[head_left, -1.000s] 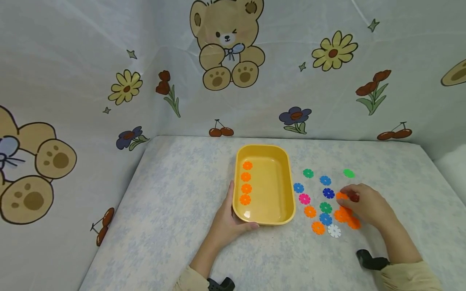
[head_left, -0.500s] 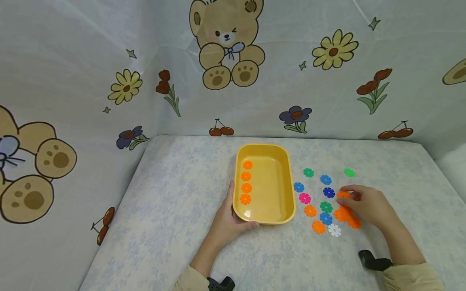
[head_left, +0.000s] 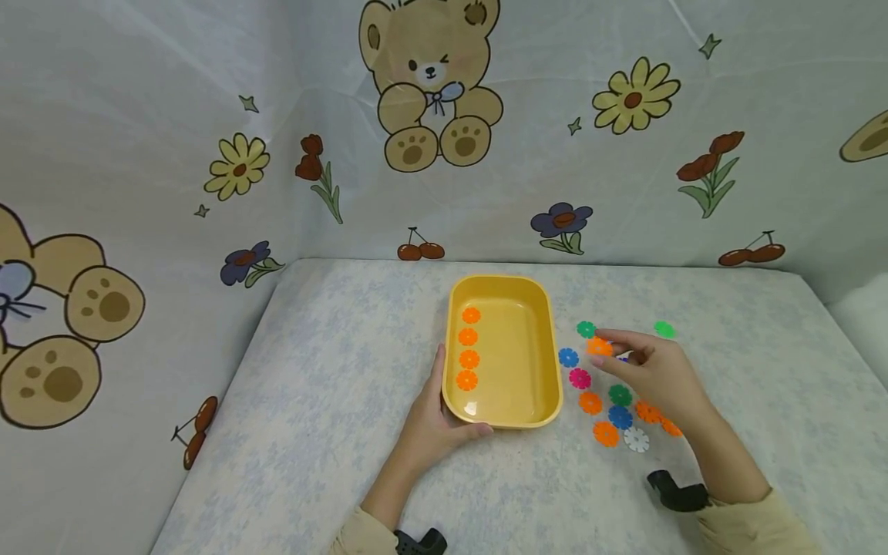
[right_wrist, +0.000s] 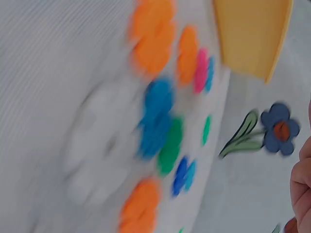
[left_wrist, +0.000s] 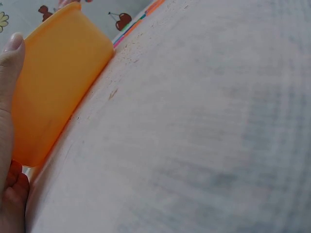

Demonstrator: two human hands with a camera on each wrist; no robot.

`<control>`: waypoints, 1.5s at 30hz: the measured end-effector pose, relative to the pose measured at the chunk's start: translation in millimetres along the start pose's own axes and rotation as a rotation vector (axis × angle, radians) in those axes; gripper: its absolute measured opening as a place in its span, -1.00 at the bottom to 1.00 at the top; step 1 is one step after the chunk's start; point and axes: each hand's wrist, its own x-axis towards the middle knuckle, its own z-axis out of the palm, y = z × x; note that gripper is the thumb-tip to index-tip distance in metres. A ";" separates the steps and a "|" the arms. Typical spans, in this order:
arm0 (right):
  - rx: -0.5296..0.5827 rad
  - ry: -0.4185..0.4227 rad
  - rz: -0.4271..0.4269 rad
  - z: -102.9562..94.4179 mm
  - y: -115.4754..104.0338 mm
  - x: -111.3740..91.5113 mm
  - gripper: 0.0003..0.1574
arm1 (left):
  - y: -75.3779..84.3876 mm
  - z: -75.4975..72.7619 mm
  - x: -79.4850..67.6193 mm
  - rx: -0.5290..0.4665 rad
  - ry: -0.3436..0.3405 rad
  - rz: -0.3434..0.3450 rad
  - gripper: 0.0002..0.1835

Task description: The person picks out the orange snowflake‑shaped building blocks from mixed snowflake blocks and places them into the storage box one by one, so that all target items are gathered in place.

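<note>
My left hand (head_left: 432,432) holds the near left corner of a yellow plastic tray (head_left: 520,354), with the thumb along its front wall. The left wrist view shows that thumb against the outside of the tray (left_wrist: 60,73). Inside the tray, several orange notched discs (head_left: 469,337) lie in a column along the left side. My right hand (head_left: 655,378) pinches another orange notched disc (head_left: 599,347) between thumb and fingers, right of the tray and above the loose pieces. In the right wrist view only part of the right hand (right_wrist: 302,179) shows, at the right edge; the pinched disc is not visible there.
Loose notched discs lie right of the tray: a pink disc (head_left: 580,378), a white disc (head_left: 636,440), a light green disc (head_left: 664,330), plus several blue, green and orange ones. My right hand partly covers some. A printed cloth wall (head_left: 486,208) stands behind the table.
My right hand has lifted an orange disc from the right of the pile and carried it left toward the tray. The left hand and tray have stayed put.
</note>
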 end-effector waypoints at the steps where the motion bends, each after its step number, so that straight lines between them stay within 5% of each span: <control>1: 0.022 -0.007 -0.022 3.6 -7.9 0.6 -0.40 | -0.1 0.0 -0.1 -0.002 0.000 0.000 0.44; 8: 0.084 -0.130 -0.141 32.1 -55.6 6.0 -0.48 | -0.7 0.3 -0.2 -0.018 -0.011 0.004 0.42; 14: 0.039 -0.315 -0.196 67.4 -81.6 13.4 -0.54 | -0.1 -0.9 -1.1 0.003 -0.017 -0.005 0.41; 26: -0.032 -0.532 -0.315 108.4 -88.0 24.8 -0.68 | 0.3 -1.5 -2.7 0.088 0.006 -0.005 0.40; 45: -0.392 -0.430 -0.493 120.7 -86.7 26.7 -0.73 | 0.7 -1.9 -1.1 0.042 -0.002 -0.008 0.40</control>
